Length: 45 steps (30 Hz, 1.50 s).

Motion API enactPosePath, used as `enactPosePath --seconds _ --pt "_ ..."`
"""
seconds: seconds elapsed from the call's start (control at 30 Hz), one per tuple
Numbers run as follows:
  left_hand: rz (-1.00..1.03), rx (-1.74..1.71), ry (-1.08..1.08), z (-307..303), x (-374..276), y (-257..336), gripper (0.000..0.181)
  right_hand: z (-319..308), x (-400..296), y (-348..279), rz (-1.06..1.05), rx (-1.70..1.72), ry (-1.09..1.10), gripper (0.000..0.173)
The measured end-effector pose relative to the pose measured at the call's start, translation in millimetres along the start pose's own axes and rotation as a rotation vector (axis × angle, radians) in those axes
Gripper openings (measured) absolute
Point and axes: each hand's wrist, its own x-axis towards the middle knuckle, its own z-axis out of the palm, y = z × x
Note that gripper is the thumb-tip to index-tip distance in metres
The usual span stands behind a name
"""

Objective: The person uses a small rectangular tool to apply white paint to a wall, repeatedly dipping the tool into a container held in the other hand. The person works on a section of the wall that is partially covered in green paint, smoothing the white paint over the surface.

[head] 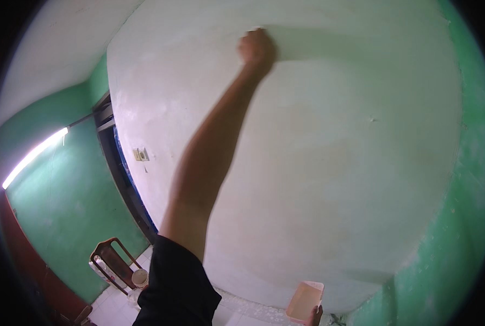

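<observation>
My left hand (258, 47) is raised against the upper part of a pale, whitish-green wall (307, 163). It is blurred, its fingers are closed, and thin white edges of an object show past the knuckles; what that object is cannot be made out. A shadow falls on the wall to the right of this hand. Low in the view, my right hand (315, 316) grips the right side of a shallow, pale pink rectangular tray (305, 302). The tray's inside looks pale beige; whether it holds any material is not plain. Only the fingers of that hand show.
A wooden chair (118, 261) stands at lower left, with a bucket (139, 278) beside it. A lit tube lamp (34, 157) hangs on a green wall (71, 212) near a dark doorway (124, 179). A switch and socket plate (141, 154) sits on the pale wall. Another green wall (442, 244) adjoins at right.
</observation>
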Motion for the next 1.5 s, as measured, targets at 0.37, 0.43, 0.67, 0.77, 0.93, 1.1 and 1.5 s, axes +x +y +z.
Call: enactPosePath --seconds 0.37,0.43,0.67,0.77,0.93,1.1,1.5 --pt "-0.347 -1.385 -0.621 -45.5 21.9 64.6 0.021 5.8 -26.6 14.0 -0.010 0.018 -0.013 0.070" --pt "-0.503 -1.558 -0.758 -42.1 60.5 17.8 0.013 11.0 -34.7 21.9 0.008 0.011 -0.037 0.070" --pt "-0.876 -1.754 -0.210 -101.9 20.3 -40.9 0.031 -21.3 -52.0 26.2 -0.014 0.042 0.103 0.070" --pt "-0.743 -1.444 0.123 -100.3 19.2 -87.3 0.029 -27.5 -54.9 26.6 -0.007 0.043 0.110 0.070" --pt "-0.154 -0.332 0.480 -41.6 -3.5 -125.8 0.027 -38.6 -57.4 24.6 -0.006 0.042 0.131 0.070" --pt "0.169 0.153 0.125 42.7 -56.3 -127.2 0.029 -36.6 -58.7 27.0 0.011 0.049 0.115 0.070" --pt "0.256 -0.097 -0.314 -8.2 -152.8 -169.7 0.035 -46.7 -75.8 31.2 0.013 0.063 0.141 0.070"
